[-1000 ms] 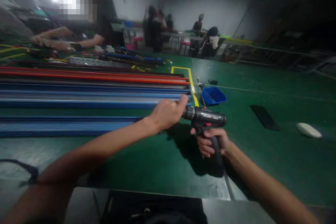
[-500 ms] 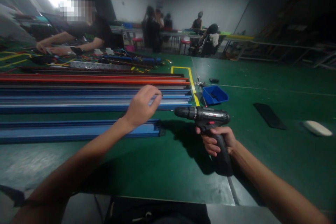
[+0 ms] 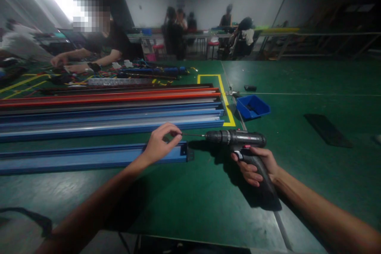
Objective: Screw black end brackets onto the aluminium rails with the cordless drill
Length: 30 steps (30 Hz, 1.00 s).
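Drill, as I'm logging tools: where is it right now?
In the head view, the drill is right of centre in the right hand, below the blue bin, its bit pointing toward the left hand.

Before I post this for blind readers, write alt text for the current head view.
The right hand grips a black drill; the left hand pinches at the tip of its bit. Blue and orange rails lie on a green table.

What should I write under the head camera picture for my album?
Right hand grips a black drill, left hand pinching at the far end of its thin bit.
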Available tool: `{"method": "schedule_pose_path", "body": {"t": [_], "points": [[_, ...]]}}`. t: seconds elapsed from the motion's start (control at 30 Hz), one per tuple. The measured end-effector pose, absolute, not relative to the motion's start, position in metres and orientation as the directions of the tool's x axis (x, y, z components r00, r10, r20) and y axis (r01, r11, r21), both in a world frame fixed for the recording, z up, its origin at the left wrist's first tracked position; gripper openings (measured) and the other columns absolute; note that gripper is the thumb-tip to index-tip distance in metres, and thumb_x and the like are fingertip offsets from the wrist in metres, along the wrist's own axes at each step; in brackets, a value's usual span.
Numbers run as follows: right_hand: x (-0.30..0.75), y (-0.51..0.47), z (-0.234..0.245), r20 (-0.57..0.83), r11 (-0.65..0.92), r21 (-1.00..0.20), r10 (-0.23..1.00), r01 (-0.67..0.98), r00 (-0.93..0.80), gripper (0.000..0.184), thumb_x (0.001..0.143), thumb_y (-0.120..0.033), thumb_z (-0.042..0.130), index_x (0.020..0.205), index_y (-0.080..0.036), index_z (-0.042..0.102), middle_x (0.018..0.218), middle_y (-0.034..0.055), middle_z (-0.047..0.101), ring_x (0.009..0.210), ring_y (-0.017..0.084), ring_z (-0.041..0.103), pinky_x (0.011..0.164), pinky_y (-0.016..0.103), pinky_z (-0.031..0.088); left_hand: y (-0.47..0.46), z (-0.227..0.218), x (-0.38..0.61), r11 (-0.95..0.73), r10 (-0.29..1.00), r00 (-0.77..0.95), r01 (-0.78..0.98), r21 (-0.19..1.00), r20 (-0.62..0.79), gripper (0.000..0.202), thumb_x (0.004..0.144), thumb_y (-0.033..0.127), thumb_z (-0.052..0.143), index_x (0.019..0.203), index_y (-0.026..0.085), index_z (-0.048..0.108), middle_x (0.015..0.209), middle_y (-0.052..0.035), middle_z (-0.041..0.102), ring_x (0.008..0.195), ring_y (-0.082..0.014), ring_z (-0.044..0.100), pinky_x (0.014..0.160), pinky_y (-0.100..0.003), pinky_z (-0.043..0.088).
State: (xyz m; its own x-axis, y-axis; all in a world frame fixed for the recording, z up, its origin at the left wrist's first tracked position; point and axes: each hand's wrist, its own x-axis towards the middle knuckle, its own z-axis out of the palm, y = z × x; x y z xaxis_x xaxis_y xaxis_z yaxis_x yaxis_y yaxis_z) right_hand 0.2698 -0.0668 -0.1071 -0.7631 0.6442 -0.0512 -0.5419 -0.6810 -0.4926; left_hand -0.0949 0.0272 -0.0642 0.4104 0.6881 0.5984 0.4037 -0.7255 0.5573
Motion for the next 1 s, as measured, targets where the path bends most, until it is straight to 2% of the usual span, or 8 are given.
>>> {"method": "schedule_pose_path", "body": {"t": [0.17,0.43,0.63,0.8,1.0], "points": [[0.2723,-0.0658,-0.1091,-0.050,-0.684,-0.485,0.644,-0.545,-0.763,0.048,0.100,-0.048,0.055,0.119,-0.005,0.062,0.066,-0.0028,0.054,0.043,0.008,0.041,0.052,0.026,0.056,0.0323,-0.0665,-0.0964,-0.655,0.754,0.391,0.390,0.648,0.527,0.004,0.092,0.024,0.068,0.092,0.020,0.069,0.091,-0.0025,0.070,0.086,-0.0163,0.066,0.080,-0.029,0.051],[0.2715,-0.0670,-0.1093,-0.073,-0.686,-0.478,0.653,-0.549,-0.754,0.047,0.100,-0.050,0.052,0.118,-0.007,0.061,0.064,-0.0048,0.050,0.041,0.007,0.037,0.050,0.025,0.054,0.0317,-0.0672,-0.0957,-0.641,0.763,0.410,0.387,0.663,0.499,0.004,0.092,0.025,0.068,0.091,0.020,0.069,0.092,-0.0026,0.069,0.086,-0.0165,0.066,0.079,-0.030,0.051],[0.2733,-0.0683,-0.1111,-0.130,-0.695,-0.488,0.656,-0.528,-0.744,0.047,0.095,-0.051,0.057,0.116,-0.009,0.059,0.062,-0.0058,0.049,0.037,0.007,0.034,0.046,0.026,0.052,0.0317,-0.0658,-0.0959,-0.668,0.738,0.447,0.383,0.638,0.505,0.003,0.092,0.023,0.067,0.091,0.020,0.069,0.091,-0.0031,0.069,0.084,-0.0161,0.065,0.077,-0.030,0.052],[0.2758,-0.0688,-0.1124,-0.177,-0.702,-0.490,0.660,-0.516,-0.730,0.047,0.093,-0.051,0.060,0.115,-0.010,0.059,0.061,-0.0064,0.048,0.035,0.007,0.032,0.043,0.025,0.049,0.0315,-0.0669,-0.0955,-0.717,0.696,0.444,0.380,0.584,0.564,0.003,0.092,0.021,0.067,0.091,0.020,0.069,0.090,-0.0029,0.070,0.083,-0.0157,0.066,0.076,-0.030,0.053],[0.2765,-0.0689,-0.1133,-0.169,-0.704,-0.495,0.652,-0.509,-0.739,0.046,0.094,-0.051,0.058,0.116,-0.010,0.057,0.061,-0.0070,0.047,0.035,0.007,0.032,0.044,0.025,0.049,0.0311,-0.0696,-0.0958,-0.755,0.656,0.457,0.386,0.530,0.601,0.003,0.093,0.020,0.067,0.093,0.020,0.070,0.092,-0.0035,0.071,0.085,-0.0160,0.067,0.079,-0.031,0.054]]}}
